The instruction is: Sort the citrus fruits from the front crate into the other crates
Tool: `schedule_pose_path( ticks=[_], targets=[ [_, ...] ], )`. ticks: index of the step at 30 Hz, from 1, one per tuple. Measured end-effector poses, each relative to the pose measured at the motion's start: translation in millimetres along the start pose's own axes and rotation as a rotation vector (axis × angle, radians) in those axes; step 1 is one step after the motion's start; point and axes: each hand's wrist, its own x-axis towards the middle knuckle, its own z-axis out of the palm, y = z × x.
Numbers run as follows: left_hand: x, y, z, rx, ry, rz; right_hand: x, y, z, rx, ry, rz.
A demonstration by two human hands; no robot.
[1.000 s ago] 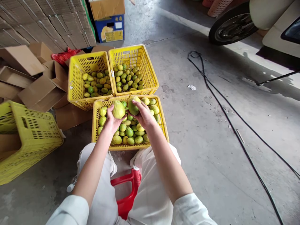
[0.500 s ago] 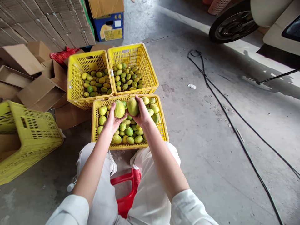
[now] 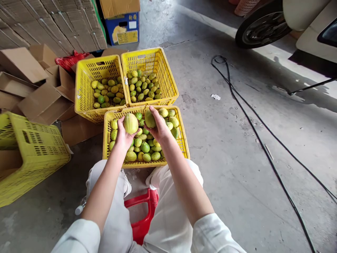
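In my left hand (image 3: 125, 135) rests a pale yellow-green fruit (image 3: 131, 123), faintly ribbed, that looks like a papaya; the fingers curl around its side and underside. My right hand (image 3: 160, 128) grips a darker green papaya-like fruit (image 3: 150, 118), its thumb and fingers partly covering it. Both fruits are held side by side above the near yellow crate (image 3: 107, 140). Smaller oval green and yellow fruits (image 3: 145, 147) fill the bottom of this crate, some hidden behind my hands and forearms.
Behind stand two yellow crates, left (image 3: 83, 84) and right (image 3: 168, 79), each partly filled with similar fruits. Another yellow crate (image 3: 42, 147), tilted, and loose cardboard boxes (image 3: 42, 102) lie left. A red stool (image 3: 142, 228) is between my legs. A black cable (image 3: 252, 126) crosses the floor.
My left hand has turned its fruit and shifted it slightly left, away from the other one. The right hand's grip has moved further around its fruit, which is now more covered.
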Motion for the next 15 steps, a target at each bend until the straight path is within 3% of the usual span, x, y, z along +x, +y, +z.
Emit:
schedule_pose_path(
  ticks=[4, 8, 15],
  targets=[
    [1.0, -0.6, 0.3, -0.065, 0.047, -0.004, -5.7, -4.5, 5.7, 0.051, 0.008, 0.068],
    [2.9, 0.0, 0.7, -0.076, 0.015, -0.018, -7.9, -7.3, 8.2, 0.053, 0.008, 0.139],
    [3.2, 0.1, 0.9, -0.096, 0.053, -0.013, -4.6, -7.7, 1.8, 0.104, -0.042, 0.113]
  ],
)
